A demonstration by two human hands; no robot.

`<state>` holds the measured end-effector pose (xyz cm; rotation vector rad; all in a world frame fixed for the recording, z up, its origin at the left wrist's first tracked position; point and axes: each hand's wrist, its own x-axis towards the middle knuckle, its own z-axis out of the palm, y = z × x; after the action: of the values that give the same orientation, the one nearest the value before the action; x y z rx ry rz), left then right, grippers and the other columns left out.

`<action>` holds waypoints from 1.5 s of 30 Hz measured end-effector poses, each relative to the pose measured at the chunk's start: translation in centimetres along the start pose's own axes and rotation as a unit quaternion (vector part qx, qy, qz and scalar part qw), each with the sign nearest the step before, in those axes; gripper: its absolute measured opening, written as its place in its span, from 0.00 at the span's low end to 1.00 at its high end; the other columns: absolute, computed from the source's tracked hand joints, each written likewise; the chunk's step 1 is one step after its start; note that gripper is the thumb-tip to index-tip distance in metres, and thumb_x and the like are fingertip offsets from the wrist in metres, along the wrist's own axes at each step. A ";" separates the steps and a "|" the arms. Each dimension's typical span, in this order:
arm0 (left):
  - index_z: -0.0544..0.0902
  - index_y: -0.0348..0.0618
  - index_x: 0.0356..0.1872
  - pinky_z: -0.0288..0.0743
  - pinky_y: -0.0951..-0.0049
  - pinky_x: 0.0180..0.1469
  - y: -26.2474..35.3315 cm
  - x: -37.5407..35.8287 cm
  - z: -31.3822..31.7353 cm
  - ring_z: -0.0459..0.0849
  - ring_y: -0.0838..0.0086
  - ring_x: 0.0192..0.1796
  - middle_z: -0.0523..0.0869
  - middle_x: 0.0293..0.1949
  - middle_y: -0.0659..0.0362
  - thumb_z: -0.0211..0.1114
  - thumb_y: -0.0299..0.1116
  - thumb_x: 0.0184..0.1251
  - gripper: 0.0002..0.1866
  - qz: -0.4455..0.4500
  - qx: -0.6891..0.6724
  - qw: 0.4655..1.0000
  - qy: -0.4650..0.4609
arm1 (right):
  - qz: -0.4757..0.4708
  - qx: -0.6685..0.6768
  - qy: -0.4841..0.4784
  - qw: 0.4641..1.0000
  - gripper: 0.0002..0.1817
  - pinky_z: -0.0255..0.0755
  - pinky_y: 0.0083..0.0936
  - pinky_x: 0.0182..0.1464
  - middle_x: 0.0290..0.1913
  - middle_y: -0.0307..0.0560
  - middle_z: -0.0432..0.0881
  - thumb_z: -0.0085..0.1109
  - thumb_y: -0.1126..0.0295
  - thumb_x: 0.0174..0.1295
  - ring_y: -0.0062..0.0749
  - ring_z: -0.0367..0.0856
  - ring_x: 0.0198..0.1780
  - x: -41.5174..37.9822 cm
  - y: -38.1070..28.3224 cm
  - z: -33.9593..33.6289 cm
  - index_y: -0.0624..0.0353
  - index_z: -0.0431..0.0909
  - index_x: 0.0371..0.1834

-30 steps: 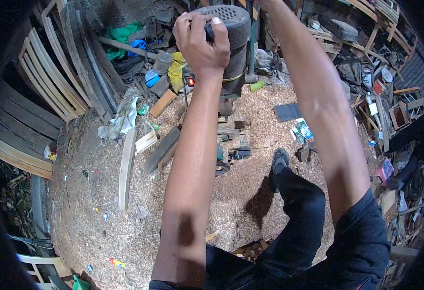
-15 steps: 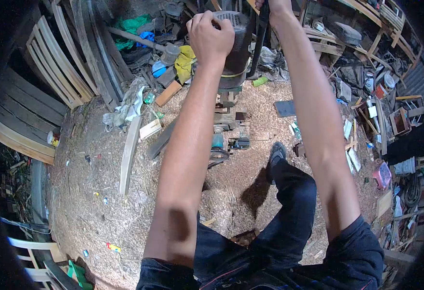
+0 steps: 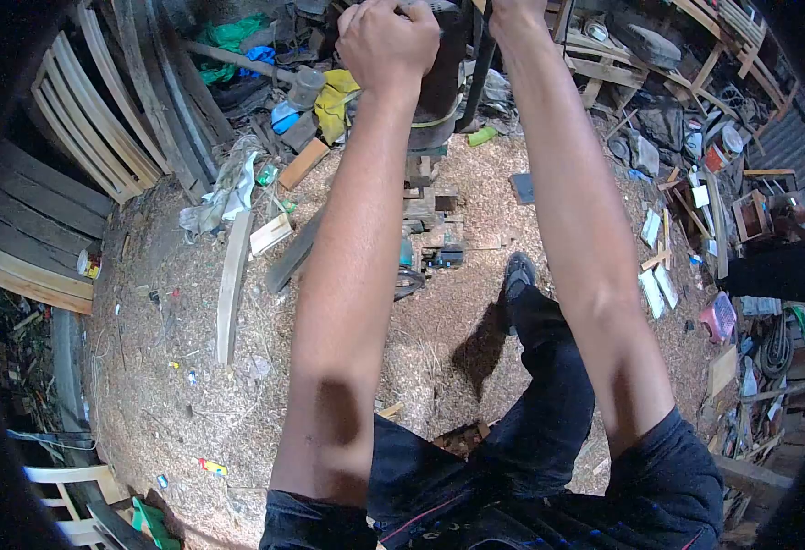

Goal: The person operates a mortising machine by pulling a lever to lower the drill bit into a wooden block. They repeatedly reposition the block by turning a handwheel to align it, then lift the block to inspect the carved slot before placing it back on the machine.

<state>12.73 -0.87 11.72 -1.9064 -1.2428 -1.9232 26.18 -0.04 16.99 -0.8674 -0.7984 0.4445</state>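
1. My left hand curls at the dark cylinder, top centre; whether it grips, I can't tell.
2. My right hand, by the dark bar, is cut off; grip unclear.
3. Both now sit higher, showing less.

Littered floor; slatted wooden frame at left; corrugated sheeting right.

Dark cylinder looks like dull metal, pretty matt. The curved slats are pale, smooth bare wood; the grey planks look way rougher. Yellow rag's wrinkled cloth, pink basket-like thing seems plastic, trousers are matt black fabric.
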 end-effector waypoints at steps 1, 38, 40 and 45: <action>0.87 0.35 0.28 0.75 0.55 0.58 0.0 0.0 0.2 0.84 0.48 0.47 0.88 0.36 0.44 0.57 0.36 0.58 0.15 0.002 -0.002 1.000 -0.002 | -0.008 0.005 0.002 1.000 0.23 0.59 0.29 0.23 0.14 0.38 0.70 0.51 0.55 0.66 0.27 0.68 0.17 0.0 0.1 -0.1 0.55 0.72 0.14; 0.85 0.31 0.32 0.78 0.54 0.51 -1.9 -2.4 0.4 0.84 0.45 0.45 0.86 0.39 0.41 0.56 0.38 0.60 0.18 0.020 -0.046 0.999 -0.008 | -0.123 0.091 -0.123 0.981 0.15 0.57 0.25 0.31 0.22 0.45 0.70 0.49 0.67 0.60 0.25 0.65 0.26 -20.3 1.5 -9.7 0.66 0.69 0.20; 0.85 0.31 0.32 0.78 0.54 0.51 -2.1 -2.4 0.6 0.84 0.45 0.45 0.86 0.39 0.41 0.56 0.38 0.60 0.17 0.028 -0.054 0.998 0.004 | -0.137 0.080 -0.115 0.981 0.15 0.57 0.25 0.31 0.22 0.45 0.69 0.49 0.67 0.60 0.26 0.65 0.26 -21.3 2.0 -10.1 0.66 0.68 0.19; 0.85 0.33 0.29 0.78 0.53 0.48 -2.4 -2.0 0.7 0.83 0.45 0.43 0.86 0.36 0.42 0.57 0.37 0.60 0.16 0.047 -0.060 0.997 0.011 | -0.158 0.102 -0.109 0.976 0.14 0.57 0.25 0.31 0.20 0.45 0.68 0.49 0.68 0.59 0.26 0.64 0.24 -22.3 3.0 -10.5 0.66 0.67 0.19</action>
<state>12.04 0.24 8.75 -1.9574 -1.0354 -2.0051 20.04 -17.80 0.69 -0.4935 -1.0551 0.3352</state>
